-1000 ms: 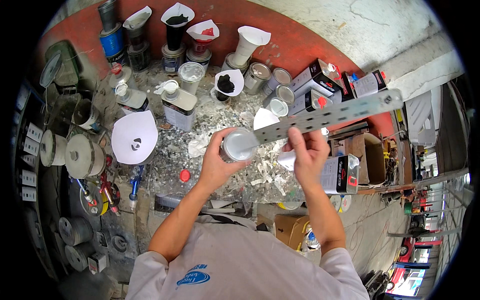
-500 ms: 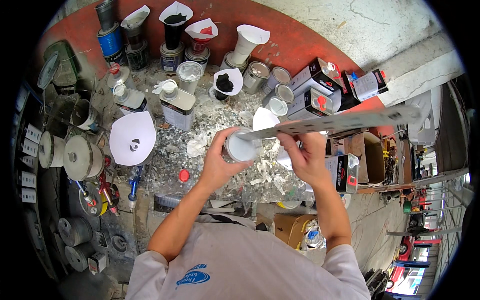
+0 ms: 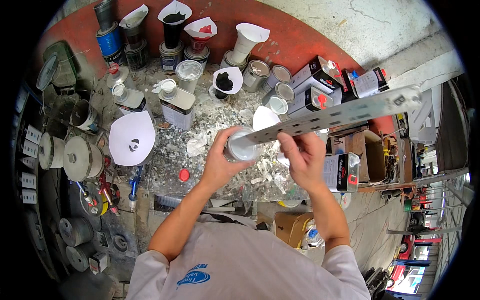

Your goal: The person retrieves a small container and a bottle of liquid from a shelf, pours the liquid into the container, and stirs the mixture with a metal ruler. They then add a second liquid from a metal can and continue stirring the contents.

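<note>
Spray guns: a red one point(image 3: 104, 187) and a blue one point(image 3: 134, 185) hang at the bench's near left edge, with neither hand on them.
Paper cone: the white paper cone point(image 3: 131, 129) with a dark opening at its middle stands well apart from the hands; nothing is being poured through it.
Red cap: the red cap point(image 3: 184, 175) lies loose on the spattered bench point(image 3: 162, 170), near the left forearm.
Left hand: the left hand point(image 3: 217, 162) is wrapped around the cup's left and near sides, thumb along the near wall.
Clear cup: the clear cup point(image 3: 243, 145) is above the bench, between the hands, and contains pale grey-white liquid. Filling appears done, at least in part; the surface looks fairly even in colour, though whether it is fully blended cannot be told.
Metal strip: the perforated metal strip point(image 3: 330, 117) slants up to the right from the cup, its lower end inside. Stirring seems to be the step in hand; lifting the strip clear and releasing the cup are not yet done.
Right hand: the right hand point(image 3: 306, 160) has thumb and fingers pinched on the strip, just beyond the cup.
Rectangular tin: the rectangular tin point(image 3: 341, 172) stands to the right, untouched.
</note>
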`<control>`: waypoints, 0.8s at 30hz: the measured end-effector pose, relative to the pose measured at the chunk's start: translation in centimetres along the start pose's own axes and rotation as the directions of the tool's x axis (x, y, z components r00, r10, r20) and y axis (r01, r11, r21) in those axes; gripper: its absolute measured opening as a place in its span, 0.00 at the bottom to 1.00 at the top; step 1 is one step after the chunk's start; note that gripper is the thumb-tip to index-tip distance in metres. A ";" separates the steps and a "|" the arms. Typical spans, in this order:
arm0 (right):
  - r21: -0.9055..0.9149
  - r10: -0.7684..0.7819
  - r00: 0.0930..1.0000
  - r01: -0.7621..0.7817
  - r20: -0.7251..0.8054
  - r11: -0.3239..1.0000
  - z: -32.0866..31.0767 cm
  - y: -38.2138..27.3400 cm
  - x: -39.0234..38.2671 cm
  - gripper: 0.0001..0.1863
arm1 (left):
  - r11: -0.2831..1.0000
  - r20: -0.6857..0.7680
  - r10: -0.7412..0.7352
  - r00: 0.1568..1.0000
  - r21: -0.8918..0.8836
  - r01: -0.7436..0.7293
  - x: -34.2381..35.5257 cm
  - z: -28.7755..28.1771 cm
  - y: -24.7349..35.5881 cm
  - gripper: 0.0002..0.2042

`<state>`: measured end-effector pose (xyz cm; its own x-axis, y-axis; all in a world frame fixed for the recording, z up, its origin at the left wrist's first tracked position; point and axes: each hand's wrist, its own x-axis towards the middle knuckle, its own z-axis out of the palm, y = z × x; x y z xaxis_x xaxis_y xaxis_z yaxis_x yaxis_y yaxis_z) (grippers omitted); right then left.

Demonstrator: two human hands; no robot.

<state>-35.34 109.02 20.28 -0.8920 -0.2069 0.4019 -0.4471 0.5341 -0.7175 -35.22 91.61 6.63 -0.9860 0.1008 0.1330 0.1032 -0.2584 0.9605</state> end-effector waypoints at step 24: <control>-0.078 -0.063 0.998 0.061 -0.028 0.995 -0.2 -0.4 1.0 0.08 | 1.000 0.001 0.027 1.000 0.011 -0.027 -0.3 0.0 0.2 0.38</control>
<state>-36.05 108.79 21.08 -0.8598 -0.2170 0.4622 -0.4940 0.5826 -0.6454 -34.89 91.52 6.81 -0.9827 0.0945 0.1596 0.1317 -0.2505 0.9591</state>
